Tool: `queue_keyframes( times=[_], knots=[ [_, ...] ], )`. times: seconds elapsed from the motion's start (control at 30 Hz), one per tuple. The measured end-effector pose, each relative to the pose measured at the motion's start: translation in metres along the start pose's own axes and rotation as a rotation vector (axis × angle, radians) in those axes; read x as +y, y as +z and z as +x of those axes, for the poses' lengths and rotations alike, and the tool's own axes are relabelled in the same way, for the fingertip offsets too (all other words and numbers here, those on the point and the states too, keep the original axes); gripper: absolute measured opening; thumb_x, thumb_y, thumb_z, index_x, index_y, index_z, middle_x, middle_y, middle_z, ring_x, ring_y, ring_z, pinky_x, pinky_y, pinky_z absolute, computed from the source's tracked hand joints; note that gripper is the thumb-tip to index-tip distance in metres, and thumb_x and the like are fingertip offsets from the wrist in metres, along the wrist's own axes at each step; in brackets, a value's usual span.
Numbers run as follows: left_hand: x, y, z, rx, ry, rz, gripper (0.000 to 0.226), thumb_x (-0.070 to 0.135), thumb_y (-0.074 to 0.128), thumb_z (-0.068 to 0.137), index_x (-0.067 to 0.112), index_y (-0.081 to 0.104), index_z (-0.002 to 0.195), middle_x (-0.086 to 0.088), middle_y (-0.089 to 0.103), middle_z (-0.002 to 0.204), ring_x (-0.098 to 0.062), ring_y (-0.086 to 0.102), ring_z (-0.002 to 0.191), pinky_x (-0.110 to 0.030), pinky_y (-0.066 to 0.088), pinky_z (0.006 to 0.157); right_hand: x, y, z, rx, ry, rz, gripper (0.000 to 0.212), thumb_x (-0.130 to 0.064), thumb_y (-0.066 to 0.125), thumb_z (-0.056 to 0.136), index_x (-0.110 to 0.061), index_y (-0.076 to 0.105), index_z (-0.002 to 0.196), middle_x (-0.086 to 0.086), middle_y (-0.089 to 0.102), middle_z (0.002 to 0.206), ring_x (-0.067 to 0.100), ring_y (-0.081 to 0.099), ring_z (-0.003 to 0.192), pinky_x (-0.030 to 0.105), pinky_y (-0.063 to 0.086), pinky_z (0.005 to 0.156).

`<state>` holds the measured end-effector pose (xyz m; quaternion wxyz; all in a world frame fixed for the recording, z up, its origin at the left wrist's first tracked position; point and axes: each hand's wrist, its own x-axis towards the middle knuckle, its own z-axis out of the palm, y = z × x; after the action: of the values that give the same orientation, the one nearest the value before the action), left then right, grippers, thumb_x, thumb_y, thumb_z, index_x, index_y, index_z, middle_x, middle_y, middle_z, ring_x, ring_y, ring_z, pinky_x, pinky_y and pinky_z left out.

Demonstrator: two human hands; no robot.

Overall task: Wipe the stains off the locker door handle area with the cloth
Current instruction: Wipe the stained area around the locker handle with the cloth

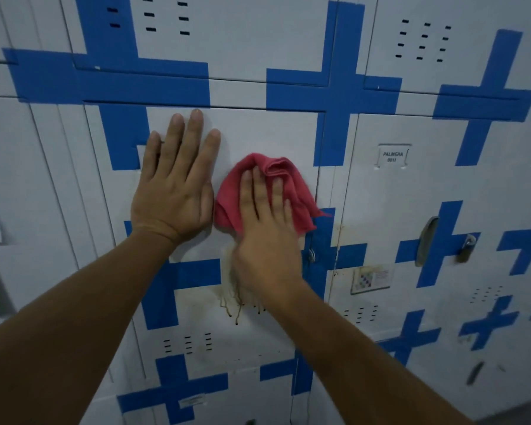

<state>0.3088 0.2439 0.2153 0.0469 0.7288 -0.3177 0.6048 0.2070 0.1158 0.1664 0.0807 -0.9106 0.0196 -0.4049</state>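
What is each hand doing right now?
Left hand: open, flat on the door.
Right hand: open, fingers straight, pressing the cloth.

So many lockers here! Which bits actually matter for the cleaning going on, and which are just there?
Part of the job:
- red cloth, pressed to the door by the right hand
- brown drip stains below that hand
- left hand, flat on the door

Just there:
- name tag on the neighbouring locker
- padlock on that locker
- sticker beneath it
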Motion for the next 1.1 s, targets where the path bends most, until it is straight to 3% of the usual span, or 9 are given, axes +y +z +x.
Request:
queue_keyframes(
  times=[0.07,0.17,0.3,0.43,0.53,0.67,0.83,0.97,1.1],
  knots=[
    [0.0,0.0,0.0,-0.001,0.002,0.008,0.069,0.025,0.037,0.096,0.01,0.014,0.16,-0.018,0.01,0.166,-0.036,0.006,0.153,-0.044,-0.007,0.125,0.03,-0.01,-0.004,0.012,0.008,-0.085,0.091,-0.031,0.047,0.095,-0.024,-0.025,0.149,-0.002,-0.026,0.158,0.024,-0.025,0.145,0.048,-0.005,0.12],
    [0.0,0.001,-0.001,0.001,-0.005,0.016,0.069,0.025,0.036,0.097,0.011,0.013,0.16,-0.018,0.01,0.166,-0.036,0.006,0.153,-0.045,-0.006,0.125,0.069,-0.023,-0.009,0.055,0.241,-0.08,0.099,-0.023,0.052,0.091,-0.017,-0.027,0.149,0.004,-0.024,0.159,0.03,-0.02,0.146,0.051,0.002,0.121],
    [0.001,0.001,-0.001,0.0,-0.007,0.023,0.069,0.025,0.036,0.097,0.012,0.011,0.16,-0.017,0.009,0.166,-0.036,0.006,0.154,-0.046,-0.005,0.125,0.041,-0.014,0.001,0.067,0.43,0.004,0.101,-0.02,0.054,0.087,-0.008,-0.027,0.147,0.013,-0.027,0.158,0.039,-0.02,0.145,0.052,0.0,0.12],
    [0.001,0.001,0.0,0.008,-0.006,0.012,0.067,0.028,0.036,0.1,0.011,0.012,0.16,-0.018,0.01,0.166,-0.036,0.007,0.153,-0.044,-0.007,0.125,-0.016,0.008,-0.005,0.001,0.066,0.047,0.101,-0.021,0.054,0.088,-0.019,-0.026,0.149,0.004,-0.028,0.159,0.032,-0.03,0.143,0.053,-0.005,0.119],
    [0.0,0.002,-0.001,0.02,0.003,0.014,0.066,0.03,0.038,0.102,0.011,0.013,0.16,-0.019,0.011,0.165,-0.037,0.008,0.153,-0.044,-0.006,0.124,0.003,0.005,-0.005,-0.046,-0.11,-0.052,0.098,-0.029,0.055,0.091,-0.027,-0.022,0.151,-0.002,-0.023,0.16,0.023,-0.028,0.144,0.05,-0.007,0.119],
    [0.0,0.002,-0.001,0.022,-0.002,0.027,0.069,0.024,0.037,0.096,0.011,0.013,0.16,-0.019,0.012,0.165,-0.038,0.009,0.153,-0.044,-0.007,0.124,0.051,-0.009,-0.014,-0.033,0.011,-0.09,0.093,-0.03,0.048,0.092,-0.025,-0.023,0.15,-0.004,-0.024,0.159,0.022,-0.027,0.145,0.047,-0.007,0.12],
    [0.001,0.001,-0.001,0.021,0.0,0.029,0.069,0.023,0.038,0.097,0.011,0.012,0.16,-0.019,0.013,0.165,-0.039,0.01,0.152,-0.045,-0.007,0.124,0.045,0.027,-0.056,-0.093,0.106,-0.076,0.089,-0.033,0.041,0.088,-0.016,-0.018,0.153,0.004,-0.02,0.161,0.027,-0.022,0.147,0.046,-0.006,0.12],
    [0.001,0.0,-0.001,0.024,-0.004,0.031,0.069,0.023,0.037,0.097,0.012,0.012,0.159,-0.019,0.013,0.165,-0.038,0.01,0.152,-0.045,-0.007,0.124,0.052,0.062,-0.105,-0.228,0.072,-0.215,0.105,-0.035,0.068,0.078,-0.015,0.0,0.156,0.005,0.001,0.163,0.032,0.0,0.149,0.053,0.004,0.117],
    [0.001,0.001,-0.002,0.005,-0.011,0.041,0.069,0.023,0.038,0.097,0.012,0.011,0.16,-0.018,0.011,0.166,-0.038,0.009,0.153,-0.044,-0.007,0.124,0.051,0.05,-0.098,-0.196,0.044,-0.232,0.101,-0.042,0.063,0.081,-0.017,0.0,0.156,0.005,0.012,0.163,0.032,0.005,0.149,0.058,0.008,0.117]
  ],
)
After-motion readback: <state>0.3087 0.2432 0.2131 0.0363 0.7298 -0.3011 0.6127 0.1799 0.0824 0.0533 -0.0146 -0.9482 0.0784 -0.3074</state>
